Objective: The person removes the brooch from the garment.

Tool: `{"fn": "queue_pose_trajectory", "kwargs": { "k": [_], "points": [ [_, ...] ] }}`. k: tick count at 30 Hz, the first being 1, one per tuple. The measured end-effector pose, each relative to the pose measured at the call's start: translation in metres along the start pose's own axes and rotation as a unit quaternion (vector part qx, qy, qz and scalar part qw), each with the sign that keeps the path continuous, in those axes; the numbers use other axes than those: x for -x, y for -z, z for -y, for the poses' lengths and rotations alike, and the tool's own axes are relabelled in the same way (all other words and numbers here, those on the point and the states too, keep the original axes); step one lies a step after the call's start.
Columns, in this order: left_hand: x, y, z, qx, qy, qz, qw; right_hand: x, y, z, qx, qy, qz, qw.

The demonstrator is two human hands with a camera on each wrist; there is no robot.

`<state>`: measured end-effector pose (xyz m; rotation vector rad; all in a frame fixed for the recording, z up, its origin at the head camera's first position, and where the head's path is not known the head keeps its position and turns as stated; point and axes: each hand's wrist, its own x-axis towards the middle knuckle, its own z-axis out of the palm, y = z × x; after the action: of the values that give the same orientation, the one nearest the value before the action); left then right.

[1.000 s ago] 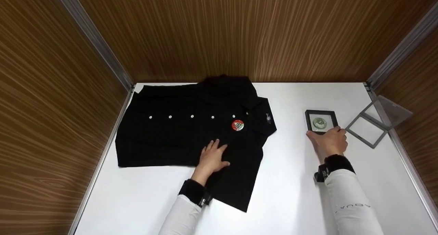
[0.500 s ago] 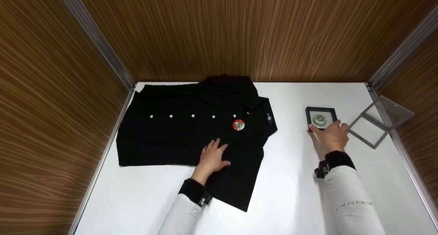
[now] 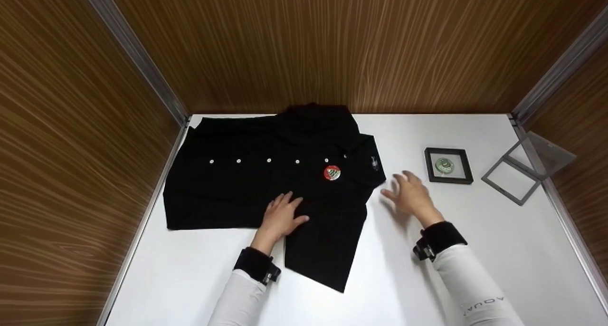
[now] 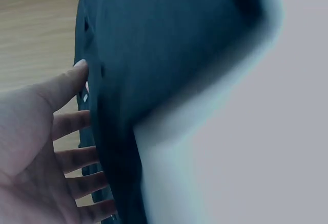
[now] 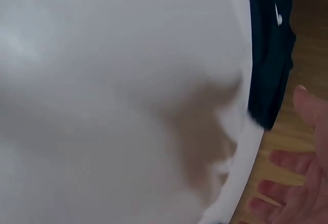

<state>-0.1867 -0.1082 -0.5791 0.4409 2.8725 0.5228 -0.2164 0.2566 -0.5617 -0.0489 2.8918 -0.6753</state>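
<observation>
A black short-sleeved shirt (image 3: 228, 188) with white buttons lies front up on the white table. On its chest sits a round red badge (image 3: 332, 173) with a tree picture. My left hand (image 3: 279, 219) is over the shirt near the base of its near sleeve, fingers spread. In the left wrist view its fingers (image 4: 77, 160) stretch along the dark cloth. My right hand (image 3: 409, 196) hovers over the table just right of the collar, fingers apart and holding nothing. In the right wrist view its fingers (image 5: 279, 190) are loosely spread, with the shirt (image 5: 269, 55) beyond.
A black-edged display frame (image 3: 449, 179) with a green round badge (image 3: 444, 166) inside lies right of my right hand. Farther right, a grey hinged frame (image 3: 510, 181) lies unfolded, partly over the table's right edge. Wood-grain panels (image 3: 304, 50) wall the back and sides.
My right hand has let go of the black-edged frame and moved left toward the collar. My left hand has shifted slightly left on the shirt. The frame stays put at the right.
</observation>
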Motion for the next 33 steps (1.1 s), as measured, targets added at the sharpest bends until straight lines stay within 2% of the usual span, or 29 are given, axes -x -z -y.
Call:
{"fn": "queue_pose_trajectory", "kwargs": {
  "k": [5,10,15,19,26,33],
  "points": [
    [0.005,0.006,0.017,-0.011,0.021,-0.014,0.9996,0.002,-0.017,0.024,0.027,0.092,-0.009,0.9953],
    [0.007,0.012,0.037,-0.025,0.045,-0.026,0.9983,-0.001,-0.028,0.039,0.062,0.137,0.001,0.9886],
    [0.008,0.013,0.051,-0.021,0.066,-0.030,0.9971,-0.006,-0.032,0.046,0.108,0.142,0.034,0.9835],
    [0.009,0.012,0.054,-0.014,0.071,-0.022,0.9972,-0.007,-0.033,0.042,0.126,0.136,0.059,0.9809],
    [0.006,0.015,0.047,-0.011,0.069,-0.012,0.9975,-0.007,-0.027,0.024,0.118,0.131,0.054,0.9828],
    [0.001,0.010,0.038,-0.015,0.054,-0.006,0.9984,-0.002,-0.021,0.009,0.111,0.127,0.052,0.9843]
  ]
}}
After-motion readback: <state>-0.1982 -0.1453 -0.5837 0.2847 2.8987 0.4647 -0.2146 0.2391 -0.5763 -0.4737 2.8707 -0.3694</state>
